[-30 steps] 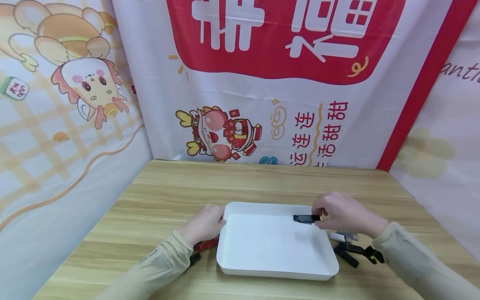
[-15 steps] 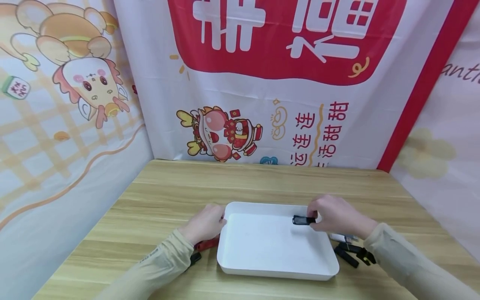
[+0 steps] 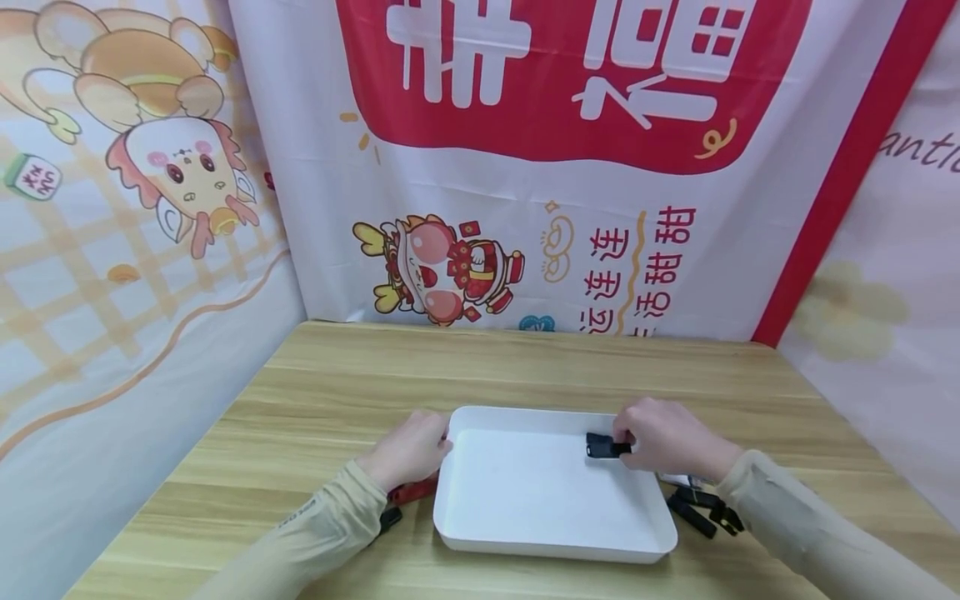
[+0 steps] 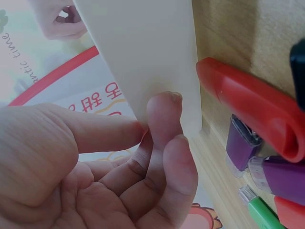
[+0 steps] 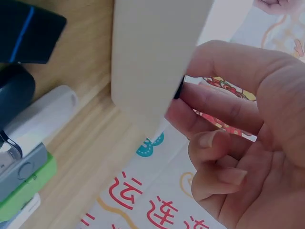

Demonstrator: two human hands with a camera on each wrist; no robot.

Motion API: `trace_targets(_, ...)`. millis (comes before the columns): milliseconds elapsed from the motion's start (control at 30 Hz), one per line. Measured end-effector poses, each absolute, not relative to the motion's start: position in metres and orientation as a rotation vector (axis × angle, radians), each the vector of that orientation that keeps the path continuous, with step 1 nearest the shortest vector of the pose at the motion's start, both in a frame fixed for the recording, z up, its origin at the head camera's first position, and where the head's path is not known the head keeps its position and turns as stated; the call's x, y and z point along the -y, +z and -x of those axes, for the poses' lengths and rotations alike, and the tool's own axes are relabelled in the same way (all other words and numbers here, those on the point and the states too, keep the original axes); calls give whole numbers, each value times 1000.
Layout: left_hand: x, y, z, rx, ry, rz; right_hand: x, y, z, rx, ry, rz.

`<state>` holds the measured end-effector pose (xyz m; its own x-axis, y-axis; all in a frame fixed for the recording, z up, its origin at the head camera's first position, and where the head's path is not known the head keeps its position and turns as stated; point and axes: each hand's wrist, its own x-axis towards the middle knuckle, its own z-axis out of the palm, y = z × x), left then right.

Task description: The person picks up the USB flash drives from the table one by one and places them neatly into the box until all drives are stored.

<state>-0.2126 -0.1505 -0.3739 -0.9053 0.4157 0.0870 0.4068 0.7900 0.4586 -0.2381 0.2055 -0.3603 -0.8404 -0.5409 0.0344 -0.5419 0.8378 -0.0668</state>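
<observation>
At the far left, a cloth (image 3: 180,179) printed with one large cartoon animal is hung. Next comes the left hand (image 3: 408,450), by whose thumb and fingers the left rim of the one white tray (image 3: 525,500) is pinched. Just beside that rim, on the table (image 3: 360,375), six small things can be counted in the left wrist view: one long red stick (image 4: 252,105), two purple sticks (image 4: 240,145) with clear ends, one green stick (image 4: 262,210), one smaller red piece (image 4: 289,212) and one black thing (image 4: 299,76) cut off by the edge. Above the tray's far right part, one black stick (image 3: 602,446) is grasped between the thumb and fingers of the right hand (image 3: 671,437); whether the tray's floor is touched by it cannot be told. Outside the tray's right wall, at least six more things are seen in the right wrist view: one dark block (image 5: 28,33) marked with a blue line, one rounded dark thing (image 5: 14,93), one white stick (image 5: 43,114), one grey stick (image 5: 24,169), one bright green stick (image 5: 31,186) and one pale strip (image 5: 24,212). At the far right, one pale flower (image 3: 847,308) is printed on the hanging.
</observation>
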Motion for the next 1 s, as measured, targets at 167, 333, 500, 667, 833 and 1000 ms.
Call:
trace_targets(167,150,-373,213,-2950,761,-673,-204,-365,238,2996,52,-878)
trace_targets(333,150,-374,214,-2952,748,-662,-204,-368,237,3000,23,-884)
trace_targets(500,150,-375,214,-2956,748,-664,-204,-373,238,2983,9,-880)
trace_targets(667,150,-376,214,-2947,744,-663,-202,-376,237,2986,21,-858)
trace_targets(833,151,-376,214,-2927,754,-643,-199,-378,238,2982,15,-846)
trace_targets(1000,151,-376,216,-2918,754,-634,-198,-380,238,2943,2,-873)
